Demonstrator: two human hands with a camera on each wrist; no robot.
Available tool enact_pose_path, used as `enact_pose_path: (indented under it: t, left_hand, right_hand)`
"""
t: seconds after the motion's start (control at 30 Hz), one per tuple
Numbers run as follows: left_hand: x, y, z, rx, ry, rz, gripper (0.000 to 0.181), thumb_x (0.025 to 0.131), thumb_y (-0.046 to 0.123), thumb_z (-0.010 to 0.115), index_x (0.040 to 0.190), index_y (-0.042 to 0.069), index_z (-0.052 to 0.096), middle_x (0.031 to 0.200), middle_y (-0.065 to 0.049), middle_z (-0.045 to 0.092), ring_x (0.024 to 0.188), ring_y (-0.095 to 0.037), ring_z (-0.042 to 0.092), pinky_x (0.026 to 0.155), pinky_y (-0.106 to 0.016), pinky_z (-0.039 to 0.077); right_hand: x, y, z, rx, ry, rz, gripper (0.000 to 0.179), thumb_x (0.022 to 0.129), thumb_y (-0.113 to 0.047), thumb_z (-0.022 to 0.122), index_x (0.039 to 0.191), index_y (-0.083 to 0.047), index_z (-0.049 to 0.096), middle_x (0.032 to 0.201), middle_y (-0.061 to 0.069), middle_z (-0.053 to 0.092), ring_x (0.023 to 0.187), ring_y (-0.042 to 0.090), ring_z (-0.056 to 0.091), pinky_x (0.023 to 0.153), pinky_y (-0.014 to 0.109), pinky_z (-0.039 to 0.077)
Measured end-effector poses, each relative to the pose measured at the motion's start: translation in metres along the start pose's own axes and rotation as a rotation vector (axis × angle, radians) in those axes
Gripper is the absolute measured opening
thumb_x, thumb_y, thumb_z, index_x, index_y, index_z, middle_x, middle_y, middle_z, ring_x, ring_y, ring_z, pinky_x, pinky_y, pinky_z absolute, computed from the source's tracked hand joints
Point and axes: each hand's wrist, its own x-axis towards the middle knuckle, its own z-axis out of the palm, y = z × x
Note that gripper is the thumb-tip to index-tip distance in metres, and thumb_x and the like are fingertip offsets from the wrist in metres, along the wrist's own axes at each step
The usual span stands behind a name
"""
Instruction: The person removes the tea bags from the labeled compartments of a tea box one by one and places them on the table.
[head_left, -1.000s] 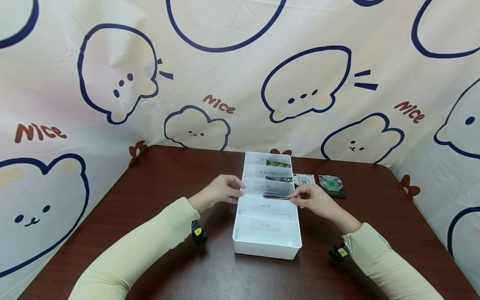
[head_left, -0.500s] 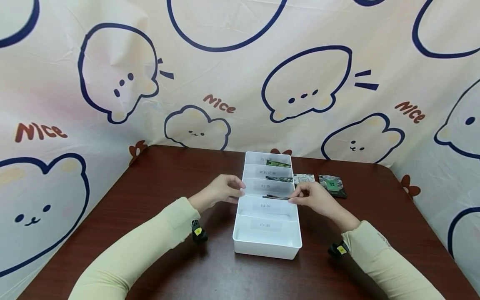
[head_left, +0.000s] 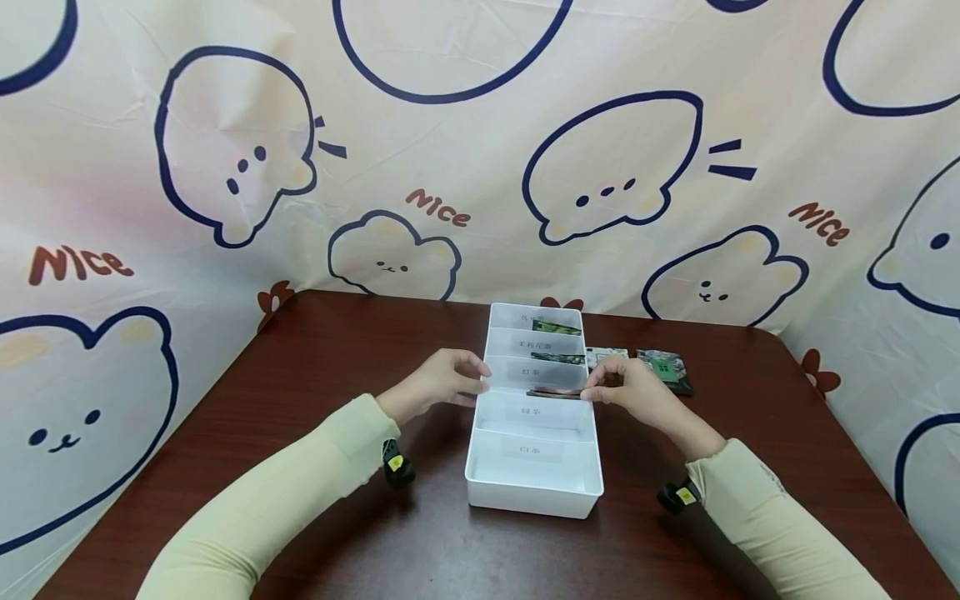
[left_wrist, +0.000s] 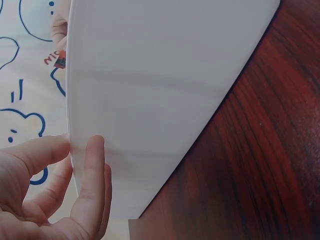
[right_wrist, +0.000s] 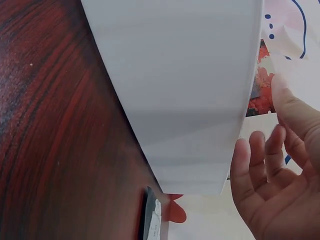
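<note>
A long white divided box (head_left: 536, 510) with labelled compartments stands in the middle of the table. My left hand (head_left: 442, 383) holds its left rim; in the left wrist view, fingers (left_wrist: 92, 170) lie against the outer wall. A dark, reddish tea bag (head_left: 553, 394) stands edge-up in the middle compartment, showing red in the right wrist view. My right hand (head_left: 626, 390) is at the box's right rim beside this tea bag, its thumb apart from the other fingers in the right wrist view. Two more tea bags, one green (head_left: 557, 327) and one dark patterned (head_left: 558, 358), stand in the far compartments.
Right of the box lie a green and black tea bag (head_left: 665, 372) and a pale patterned one (head_left: 606, 357), the latter partly hidden by my right hand. The brown table (head_left: 360, 333) ends at a printed cloth (head_left: 480, 150) behind.
My right hand has loosened from the tea bag and shifted slightly right. That tea bag now stands in the middle compartment. My left hand has stayed put on the box.
</note>
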Motion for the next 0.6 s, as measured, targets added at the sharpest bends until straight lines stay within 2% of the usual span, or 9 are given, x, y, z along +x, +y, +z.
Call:
enact_pose_path:
  t: [0.1, 0.23, 0.4, 0.6]
  left_hand:
    - [0.001, -0.001, 0.000, 0.002, -0.003, 0.002, 0.022, 0.084, 0.001, 0.072, 0.105, 0.001, 0.065, 0.104, -0.015, 0.060, 0.084, -0.022, 0.067, 0.076, -0.039, 0.061]
    - [0.002, -0.002, 0.001, 0.001, -0.007, 0.003, 0.021, 0.085, 0.001, 0.072, 0.105, 0.001, 0.065, 0.104, -0.015, 0.060, 0.083, -0.022, 0.067, 0.077, -0.040, 0.060]
    - [0.002, -0.002, 0.001, 0.002, -0.007, 0.004, 0.023, 0.085, 0.001, 0.071, 0.107, -0.001, 0.065, 0.105, -0.015, 0.060, 0.084, -0.021, 0.066, 0.077, -0.040, 0.060]
    - [0.000, 0.000, 0.000, -0.002, 0.002, 0.001, 0.023, 0.084, 0.002, 0.073, 0.105, 0.000, 0.065, 0.103, -0.015, 0.061, 0.083, -0.021, 0.066, 0.075, -0.039, 0.061]
  right_hand:
    - [0.000, 0.000, -0.001, 0.020, 0.025, -0.021, 0.015, 0.085, -0.025, 0.075, 0.088, -0.012, 0.069, 0.091, 0.006, 0.062, 0.083, 0.023, 0.053, 0.067, 0.029, 0.049]
    - [0.000, -0.003, -0.003, 0.082, 0.059, -0.049, 0.014, 0.089, -0.023, 0.071, 0.089, -0.010, 0.066, 0.097, 0.006, 0.066, 0.090, 0.020, 0.060, 0.075, 0.027, 0.054]
    - [0.001, -0.011, -0.008, 0.154, 0.128, -0.098, 0.017, 0.092, -0.020, 0.067, 0.097, -0.005, 0.063, 0.098, 0.007, 0.069, 0.089, 0.010, 0.066, 0.078, 0.023, 0.057]
    - [0.005, -0.019, -0.016, 0.267, 0.265, -0.191, 0.021, 0.093, -0.014, 0.064, 0.104, 0.003, 0.059, 0.091, -0.011, 0.071, 0.080, 0.003, 0.067, 0.074, 0.022, 0.059]
